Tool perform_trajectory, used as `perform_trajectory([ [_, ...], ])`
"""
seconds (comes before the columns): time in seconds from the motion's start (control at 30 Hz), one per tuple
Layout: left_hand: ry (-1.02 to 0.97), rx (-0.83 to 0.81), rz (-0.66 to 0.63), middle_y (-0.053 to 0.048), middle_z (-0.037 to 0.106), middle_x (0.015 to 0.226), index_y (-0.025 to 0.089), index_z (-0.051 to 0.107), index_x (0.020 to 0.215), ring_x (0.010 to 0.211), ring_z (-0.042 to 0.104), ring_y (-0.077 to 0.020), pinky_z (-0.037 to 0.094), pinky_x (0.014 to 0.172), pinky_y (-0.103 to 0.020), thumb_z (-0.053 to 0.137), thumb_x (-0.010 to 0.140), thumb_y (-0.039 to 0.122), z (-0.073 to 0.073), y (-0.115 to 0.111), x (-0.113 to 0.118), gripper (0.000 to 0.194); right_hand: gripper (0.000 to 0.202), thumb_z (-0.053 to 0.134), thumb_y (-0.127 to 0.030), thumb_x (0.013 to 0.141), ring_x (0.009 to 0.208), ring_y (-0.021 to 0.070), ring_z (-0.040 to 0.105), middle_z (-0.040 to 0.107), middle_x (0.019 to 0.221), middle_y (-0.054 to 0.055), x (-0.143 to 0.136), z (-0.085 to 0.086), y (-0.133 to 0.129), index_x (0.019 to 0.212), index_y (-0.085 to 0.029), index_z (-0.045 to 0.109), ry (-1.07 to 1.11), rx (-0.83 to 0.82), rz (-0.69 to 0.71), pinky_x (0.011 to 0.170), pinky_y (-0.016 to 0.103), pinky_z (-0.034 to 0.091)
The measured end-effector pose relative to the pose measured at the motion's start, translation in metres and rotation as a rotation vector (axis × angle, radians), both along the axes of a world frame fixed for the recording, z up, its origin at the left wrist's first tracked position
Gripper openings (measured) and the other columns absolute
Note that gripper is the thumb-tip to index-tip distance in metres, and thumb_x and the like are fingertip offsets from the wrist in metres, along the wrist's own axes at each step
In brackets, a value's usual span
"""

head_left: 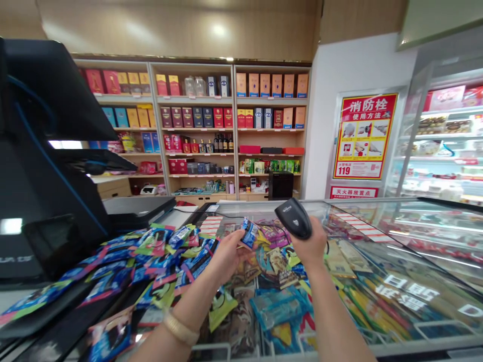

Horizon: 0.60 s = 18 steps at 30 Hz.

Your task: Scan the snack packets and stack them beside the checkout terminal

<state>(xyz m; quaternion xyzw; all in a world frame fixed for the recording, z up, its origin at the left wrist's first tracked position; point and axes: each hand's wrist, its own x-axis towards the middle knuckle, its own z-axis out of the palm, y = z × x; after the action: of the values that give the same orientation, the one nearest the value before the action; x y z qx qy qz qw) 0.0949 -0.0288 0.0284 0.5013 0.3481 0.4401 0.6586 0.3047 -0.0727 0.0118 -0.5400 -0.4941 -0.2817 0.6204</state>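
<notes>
Between the fingertips of my left hand [225,257] is a small blue snack packet [248,233], held up above the glass top of a chest freezer. My right hand [313,245] is wrapped round the handle of a black barcode scanner [293,218]. The scanner's head is to the right of the packet and apart from it. Left of my left hand lies a loose heap of blue, green and pink snack packets [154,251]. A green packet [222,306] lies below my left wrist. My right fingers are partly hidden behind the scanner.
A black checkout terminal [49,151] rises at the left. Wrapped ice creams [279,306] show inside the chest freezer [400,241]. Behind are shelves of boxed bottles [196,118], a red and yellow fire hydrant poster [365,136] and a lit display fridge [449,136].
</notes>
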Motion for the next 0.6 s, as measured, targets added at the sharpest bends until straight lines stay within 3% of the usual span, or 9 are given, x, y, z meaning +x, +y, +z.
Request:
perform_trajectory([
  [0.1, -0.162, 0.025, 0.096, -0.002, 0.067, 0.071, 0.016, 0.058, 0.087, 0.07, 0.069, -0.0165, 0.056, 0.058, -0.023, 0.069, 0.074, 0.025, 0.0, -0.009, -0.025, 0.019, 0.013, 0.062, -0.027, 0.068, 0.071, 0.0202, 0.057, 0.058, 0.075, 0.002, -0.007, 0.004, -0.002, 0.078, -0.021, 0.055, -0.079, -0.108, 0.166, 0.064, 0.03, 0.044],
  [0.23, -0.229, 0.107, 0.208, -0.001, 0.065, 0.063, 0.015, 0.06, 0.089, 0.068, 0.069, -0.0181, 0.054, 0.053, -0.022, 0.077, 0.065, 0.034, -0.005, -0.011, -0.044, 0.035, 0.011, 0.059, -0.021, 0.067, 0.07, 0.0178, 0.056, 0.057, 0.075, 0.001, -0.022, 0.009, -0.005, 0.077, -0.021, 0.056, -0.23, -0.232, 0.365, 0.062, 0.027, 0.043],
  [0.4, -0.244, 0.15, 0.293, 0.002, 0.063, 0.056, 0.013, 0.062, 0.094, 0.053, 0.063, -0.0137, 0.05, 0.05, -0.02, 0.08, 0.058, 0.042, -0.012, -0.01, -0.051, 0.049, 0.015, 0.057, -0.017, 0.066, 0.073, 0.018, 0.056, 0.06, 0.079, 0.003, -0.041, 0.012, -0.01, 0.08, -0.021, 0.059, -0.337, -0.322, 0.458, 0.065, 0.028, 0.043],
  [0.6, -0.187, 0.224, 0.346, 0.003, 0.064, 0.06, 0.012, 0.063, 0.098, 0.047, 0.059, -0.0106, 0.05, 0.052, -0.021, 0.076, 0.061, 0.042, -0.012, -0.011, -0.05, 0.049, 0.011, 0.058, -0.02, 0.068, 0.073, 0.0179, 0.055, 0.059, 0.079, 0.004, -0.051, 0.01, -0.011, 0.079, -0.021, 0.058, -0.385, -0.403, 0.482, 0.065, 0.028, 0.043],
])
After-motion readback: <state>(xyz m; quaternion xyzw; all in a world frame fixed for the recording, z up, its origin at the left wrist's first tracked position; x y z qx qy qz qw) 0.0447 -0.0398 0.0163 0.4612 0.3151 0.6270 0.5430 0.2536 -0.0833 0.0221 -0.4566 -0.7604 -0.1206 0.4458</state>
